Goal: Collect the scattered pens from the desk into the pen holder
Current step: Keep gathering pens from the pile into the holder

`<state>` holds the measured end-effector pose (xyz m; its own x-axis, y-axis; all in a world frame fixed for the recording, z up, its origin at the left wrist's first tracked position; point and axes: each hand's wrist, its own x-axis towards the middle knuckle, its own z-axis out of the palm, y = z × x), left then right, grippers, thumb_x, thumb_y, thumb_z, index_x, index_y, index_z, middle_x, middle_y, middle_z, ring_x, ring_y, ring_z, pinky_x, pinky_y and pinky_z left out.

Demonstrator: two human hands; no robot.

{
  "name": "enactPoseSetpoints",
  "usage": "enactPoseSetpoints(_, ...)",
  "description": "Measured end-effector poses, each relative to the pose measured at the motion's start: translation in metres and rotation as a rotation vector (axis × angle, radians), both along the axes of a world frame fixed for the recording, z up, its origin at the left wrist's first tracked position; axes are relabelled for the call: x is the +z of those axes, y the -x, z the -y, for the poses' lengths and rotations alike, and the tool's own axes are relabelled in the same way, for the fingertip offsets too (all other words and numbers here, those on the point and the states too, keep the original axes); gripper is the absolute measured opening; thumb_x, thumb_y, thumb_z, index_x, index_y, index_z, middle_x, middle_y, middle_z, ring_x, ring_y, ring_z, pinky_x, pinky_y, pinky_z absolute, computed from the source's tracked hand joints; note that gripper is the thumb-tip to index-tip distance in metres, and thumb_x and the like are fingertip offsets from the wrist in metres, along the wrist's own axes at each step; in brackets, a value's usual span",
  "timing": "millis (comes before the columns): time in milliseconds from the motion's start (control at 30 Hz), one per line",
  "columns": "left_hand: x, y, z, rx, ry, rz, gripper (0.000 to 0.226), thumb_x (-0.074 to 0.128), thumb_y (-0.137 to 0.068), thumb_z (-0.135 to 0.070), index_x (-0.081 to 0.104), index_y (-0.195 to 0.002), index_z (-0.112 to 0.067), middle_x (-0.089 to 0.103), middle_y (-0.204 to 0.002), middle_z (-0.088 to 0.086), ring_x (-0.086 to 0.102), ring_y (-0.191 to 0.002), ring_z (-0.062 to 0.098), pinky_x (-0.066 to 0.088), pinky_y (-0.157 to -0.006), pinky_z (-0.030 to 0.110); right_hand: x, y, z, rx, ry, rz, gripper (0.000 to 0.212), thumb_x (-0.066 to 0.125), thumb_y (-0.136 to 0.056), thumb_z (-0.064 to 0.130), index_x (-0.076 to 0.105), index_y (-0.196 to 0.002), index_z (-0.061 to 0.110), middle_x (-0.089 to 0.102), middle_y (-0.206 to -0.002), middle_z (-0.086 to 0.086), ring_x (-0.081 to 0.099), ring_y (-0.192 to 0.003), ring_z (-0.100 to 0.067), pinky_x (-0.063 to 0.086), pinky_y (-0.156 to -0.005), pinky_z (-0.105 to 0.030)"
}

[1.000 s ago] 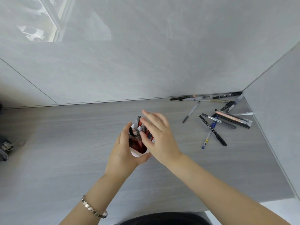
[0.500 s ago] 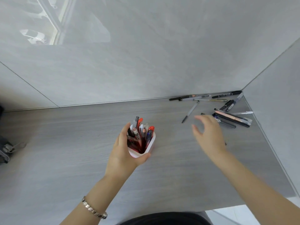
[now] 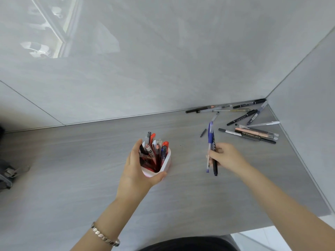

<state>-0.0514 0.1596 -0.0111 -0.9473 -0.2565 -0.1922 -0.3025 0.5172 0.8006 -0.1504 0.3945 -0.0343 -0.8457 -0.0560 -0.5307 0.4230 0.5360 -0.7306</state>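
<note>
**deskrat:** ok so starting from the left, there's a dark grey strappy thing [image 3: 7, 175] poking in at the edge of the desk [image 3: 72, 160], can't tell what it is. Then the left hand [image 3: 135, 171], with a silver link bracelet [image 3: 105, 236] on that wrist, is curled around the near-left side of the pen holder [image 3: 165, 164], thumb under the near rim, fingers up the far-left side.

**inkblot:** what's the holder look like?

**deskrat:** small white cup, rounded, reddish-pink inside, sitting about mid-desk. It's stuffed with upright pens [image 3: 155, 149]: I count roughly nine or ten, mostly grey and black barrels, two with orange-red caps, one dark blue. Too tightly packed to count exactly.

**inkblot:** and the other hand?

**deskrat:** right hand [image 3: 226, 156] is to the right of the holder, well apart from it, fingers closed around two pens held together, roughly upright: a blue pen [image 3: 210, 136] with a clear lower barrel and a black pen [image 3: 214, 165] with white lettering. Both stick out above and below the fist.

**inkblot:** how many left loose?

**deskrat:** the scattered pens [image 3: 253, 132] are all in the far right corner. About four lie along the back wall [image 3: 163, 69], then one clear pen with a dark cap angling toward the near side, two dark markers, one white pen, and a bunch of three or four lying side by side, including a peach one and a black one with lettering. So around eleven or twelve, some overlap so that's a rough count.
</note>
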Motion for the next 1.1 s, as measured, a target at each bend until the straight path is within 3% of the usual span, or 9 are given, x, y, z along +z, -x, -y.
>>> enactPoseSetpoints(133, -0.001, 0.000, 0.000, -0.001, 0.005, -0.002, 0.103, 0.084, -0.058, -0.026, 0.018, -0.137, -0.034, 0.045, -0.133, -0.002, 0.046, -0.118, 0.015, 0.036, -0.090, 0.024, 0.050, -0.025, 0.045, -0.006, 0.394, -0.293, 0.006, 0.061, -0.084, 0.001, 0.061, -0.083, 0.007, 0.062, -0.053, 0.002, 0.055, -0.039, -0.005, 0.047, -0.041, -0.015)
enactPoseSetpoints(200, -0.001, -0.001, 0.000, -0.003, 0.004, -0.004, 0.103, 0.083, -0.058, -0.028, 0.017, -0.137, -0.035, 0.046, -0.133, -0.001, 0.047, -0.118, 0.016, 0.037, -0.088, 0.024, 0.059, -0.037, 0.067, 0.057, 0.435, -0.354, 0.004, 0.061, -0.084, 0.005, 0.064, -0.086, 0.008, 0.061, -0.054, 0.001, 0.055, -0.042, -0.008, 0.046, -0.044, -0.017)
enactPoseSetpoints(300, -0.002, -0.001, 0.000, 0.002, -0.015, -0.012, 0.103, 0.083, -0.057, -0.031, 0.018, -0.137, -0.034, 0.048, -0.131, 0.000, 0.048, -0.117, 0.016, 0.038, -0.087, 0.024, 0.051, -0.049, 0.091, 0.202, 0.357, -0.350, 0.013, 0.062, -0.084, 0.008, 0.065, -0.086, 0.020, 0.060, -0.057, 0.007, 0.053, -0.044, -0.003, 0.044, -0.049, -0.014)
enactPoseSetpoints(400, -0.003, -0.001, 0.001, 0.005, -0.029, -0.026, 0.102, 0.083, -0.056, -0.033, 0.021, -0.136, -0.032, 0.051, -0.129, -0.002, 0.050, -0.117, 0.015, 0.040, -0.088, 0.025, 0.044, -0.056, 0.097, 0.268, 0.283, -0.320, 0.022, 0.067, -0.082, 0.010, 0.066, -0.104, 0.014, 0.062, -0.074, 0.003, 0.056, -0.052, 0.000, 0.040, -0.050, -0.006)
enactPoseSetpoints(467, -0.003, 0.000, 0.001, 0.011, -0.026, -0.025, 0.100, 0.082, -0.056, -0.036, 0.023, -0.136, -0.031, 0.050, -0.130, -0.005, 0.050, -0.117, 0.011, 0.040, -0.087, 0.024, 0.046, -0.055, 0.091, 0.280, 0.172, -0.438, 0.018, 0.065, -0.083, 0.014, 0.068, -0.100, 0.013, 0.056, -0.071, 0.015, 0.054, -0.063, 0.003, 0.037, -0.058, -0.005)
enactPoseSetpoints(667, -0.003, 0.001, 0.002, 0.002, -0.028, -0.010, 0.100, 0.083, -0.058, -0.028, 0.021, -0.137, -0.029, 0.045, -0.131, -0.007, 0.046, -0.110, 0.007, 0.035, -0.085, 0.021, 0.078, -0.037, 0.052, 0.491, -0.174, -0.314, 0.032, 0.045, -0.092, 0.016, 0.060, -0.118, 0.027, 0.049, -0.084, 0.002, 0.053, -0.073, -0.009, 0.039, -0.068, -0.019)
enactPoseSetpoints(800, -0.003, 0.001, 0.002, 0.000, -0.019, -0.019, 0.099, 0.083, -0.058, -0.029, 0.023, -0.136, -0.028, 0.046, -0.122, -0.011, 0.048, -0.110, 0.008, 0.035, -0.084, 0.019, 0.110, -0.027, 0.048, 0.626, -0.223, -0.421, 0.024, 0.064, -0.081, 0.015, 0.070, -0.100, 0.027, 0.053, -0.076, 0.020, 0.053, -0.070, 0.008, 0.038, -0.068, -0.009)
enactPoseSetpoints(900, -0.005, 0.001, 0.002, 0.007, -0.016, -0.017, 0.099, 0.083, -0.057, -0.034, 0.023, -0.136, -0.026, 0.047, -0.127, -0.009, 0.048, -0.114, 0.009, 0.037, -0.087, 0.020, 0.113, -0.023, 0.067, 0.628, -0.291, -0.502, 0.009, 0.068, -0.079, 0.019, 0.072, -0.086, 0.021, 0.066, -0.081, 0.008, 0.061, -0.081, -0.009, 0.049, -0.077, -0.027)
enactPoseSetpoints(1100, -0.006, 0.001, 0.003, -0.028, -0.002, -0.057, 0.100, 0.085, -0.055, -0.028, 0.027, -0.136, -0.020, 0.048, -0.120, -0.009, 0.048, -0.109, 0.006, 0.037, -0.083, 0.014, 0.056, -0.029, 0.129, 0.606, -0.105, -0.797, 0.032, 0.048, -0.087, 0.018, 0.060, -0.114, 0.007, 0.060, -0.124, -0.012, 0.041, -0.120, -0.019, 0.029, -0.103, -0.032)
